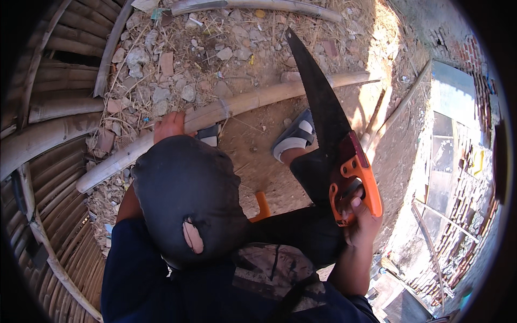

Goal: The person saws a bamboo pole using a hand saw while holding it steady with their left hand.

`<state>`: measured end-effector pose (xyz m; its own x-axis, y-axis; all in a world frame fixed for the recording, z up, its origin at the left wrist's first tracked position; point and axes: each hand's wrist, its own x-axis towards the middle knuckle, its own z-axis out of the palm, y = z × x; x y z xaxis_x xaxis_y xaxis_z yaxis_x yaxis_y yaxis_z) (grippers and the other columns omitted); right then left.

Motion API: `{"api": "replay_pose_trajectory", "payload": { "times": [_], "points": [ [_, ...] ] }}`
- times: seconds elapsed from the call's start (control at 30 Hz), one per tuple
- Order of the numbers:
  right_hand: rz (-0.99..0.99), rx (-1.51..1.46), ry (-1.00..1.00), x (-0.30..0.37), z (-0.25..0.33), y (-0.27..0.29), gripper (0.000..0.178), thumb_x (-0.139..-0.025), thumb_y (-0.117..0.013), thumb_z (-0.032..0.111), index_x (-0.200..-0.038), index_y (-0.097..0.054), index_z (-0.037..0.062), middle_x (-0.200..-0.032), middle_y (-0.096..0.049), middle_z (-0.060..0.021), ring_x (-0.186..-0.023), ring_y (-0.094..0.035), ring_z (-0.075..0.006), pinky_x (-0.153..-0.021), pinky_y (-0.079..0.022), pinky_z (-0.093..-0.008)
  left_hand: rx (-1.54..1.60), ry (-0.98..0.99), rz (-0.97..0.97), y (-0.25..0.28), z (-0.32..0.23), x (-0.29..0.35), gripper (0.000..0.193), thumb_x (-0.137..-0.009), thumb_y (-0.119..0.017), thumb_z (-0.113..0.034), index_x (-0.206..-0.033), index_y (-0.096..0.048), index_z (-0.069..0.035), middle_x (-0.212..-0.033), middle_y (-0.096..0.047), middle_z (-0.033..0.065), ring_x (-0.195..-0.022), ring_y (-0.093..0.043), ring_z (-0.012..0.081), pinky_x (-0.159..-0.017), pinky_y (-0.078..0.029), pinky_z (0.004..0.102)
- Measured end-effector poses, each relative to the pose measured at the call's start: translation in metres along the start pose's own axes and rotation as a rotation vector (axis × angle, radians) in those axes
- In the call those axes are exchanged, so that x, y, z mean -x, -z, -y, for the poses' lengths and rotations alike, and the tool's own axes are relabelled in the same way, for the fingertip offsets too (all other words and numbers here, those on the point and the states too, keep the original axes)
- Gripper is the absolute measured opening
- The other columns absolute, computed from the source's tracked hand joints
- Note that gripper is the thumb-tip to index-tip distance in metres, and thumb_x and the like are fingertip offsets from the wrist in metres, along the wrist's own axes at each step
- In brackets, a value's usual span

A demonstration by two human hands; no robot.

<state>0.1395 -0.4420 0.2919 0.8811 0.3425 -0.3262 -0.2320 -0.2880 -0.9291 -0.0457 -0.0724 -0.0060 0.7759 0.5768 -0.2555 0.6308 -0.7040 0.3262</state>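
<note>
A long pale bamboo pole (pixel 253 101) lies slantwise across the ground ahead of me. My left hand (pixel 169 127) is closed over it near its left part, partly hidden behind my raised dark-trousered knee (pixel 186 188). Off to the right, my right hand (pixel 364 222) grips the orange handle of a handsaw (pixel 322 97). The dark blade points up and away from me, its toothed edge facing left. In this view the blade crosses in front of the pole; whether it touches cannot be told. Below the pole, my sandalled foot (pixel 295 137) rests on the dirt.
An orange curved piece (pixel 262 206) shows between my legs, mostly hidden. Stones and dry straw (pixel 188 91) cover the ground beyond. Another bamboo pole (pixel 258 6) lies at the far edge. A bamboo-slat structure (pixel 59 199) stands left, a brick wall (pixel 476 54) right.
</note>
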Motion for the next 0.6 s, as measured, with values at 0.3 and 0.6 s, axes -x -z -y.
{"api": "replay_pose_trajectory", "payload": {
  "times": [0.3,0.6],
  "points": [
    [-0.093,0.003,0.011,-0.001,-0.005,0.008,0.029,-0.090,-0.078,0.020,-0.099,-0.060,-0.0015,-0.080,-0.062,-0.0071,-0.058,-0.059,-0.0131,-0.054,-0.044,-0.0245,-0.060,-0.053,-0.024,0.002,-0.028,-0.028,0.074,-0.071,-0.090,-0.047,-0.132,-0.061,-0.013,-0.123,-0.062,0.0068,-0.121,-0.061,0.0286,-0.102,-0.043,0.0514],
    [-0.130,0.020,0.056,0.020,0.002,0.030,0.033,-0.090,-0.080,0.025,-0.098,-0.061,-0.0001,-0.075,-0.061,-0.0054,-0.058,-0.058,-0.0120,-0.054,-0.044,-0.0244,-0.128,0.027,-0.133,0.007,-0.037,-0.016,0.080,-0.075,-0.084,-0.056,-0.139,-0.058,-0.016,-0.131,-0.061,0.0072,-0.126,-0.059,0.0304,-0.103,-0.038,0.0594]
  ]
}}
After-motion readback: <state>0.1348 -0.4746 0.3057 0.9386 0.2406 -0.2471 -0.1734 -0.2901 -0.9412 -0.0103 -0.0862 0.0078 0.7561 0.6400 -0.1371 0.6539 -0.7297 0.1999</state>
